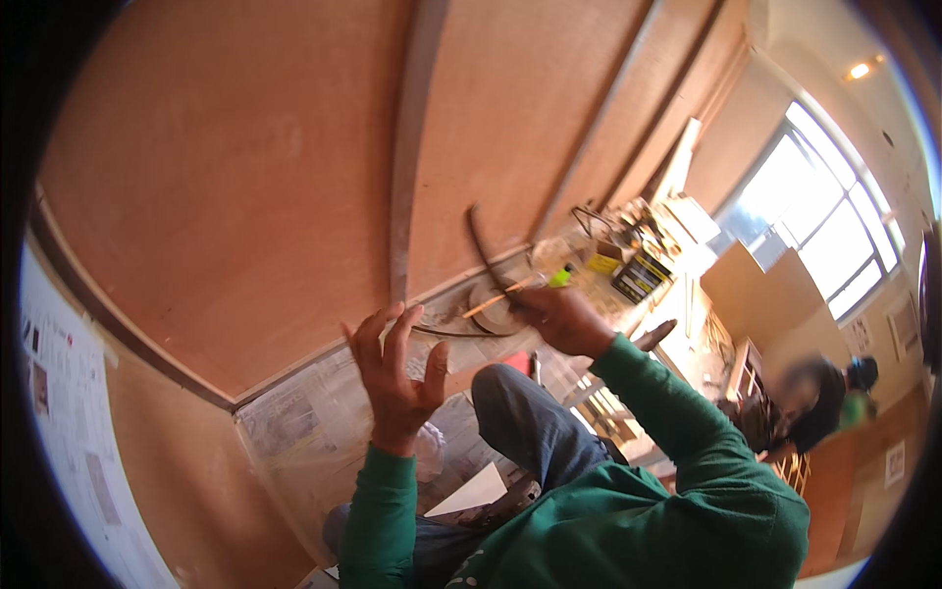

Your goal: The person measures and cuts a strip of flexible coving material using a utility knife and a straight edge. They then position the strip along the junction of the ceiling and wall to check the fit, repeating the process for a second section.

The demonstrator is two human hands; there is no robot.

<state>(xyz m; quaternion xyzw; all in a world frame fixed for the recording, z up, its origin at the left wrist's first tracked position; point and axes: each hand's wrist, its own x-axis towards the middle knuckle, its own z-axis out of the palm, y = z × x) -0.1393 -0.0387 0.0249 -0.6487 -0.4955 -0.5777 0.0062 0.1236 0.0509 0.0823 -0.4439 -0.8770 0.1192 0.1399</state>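
My right hand (pixel 561 316) is closed around one end of a thin, dark, curved strip (pixel 480 243), whose free end rises in front of the wood panel wall (pixel 491 118). What the strip is made of I cannot tell. My left hand (pixel 394 378) is raised with its fingers spread and nothing in it, near the foot of a grey vertical strip (pixel 412 147) on the panel. Between and beyond the hands, a round, flat object (pixel 496 316) lies low by the wall, with a light stick (pixel 483 303) across it.
Newspaper sheets (pixel 294 427) cover the floor along the wall. Boxes, including a dark one (pixel 641 278), and clutter stand farther right below a window (pixel 814 206). A white sheet (pixel 471 491) lies beside my knee. Another person (pixel 810 407) is at the right.
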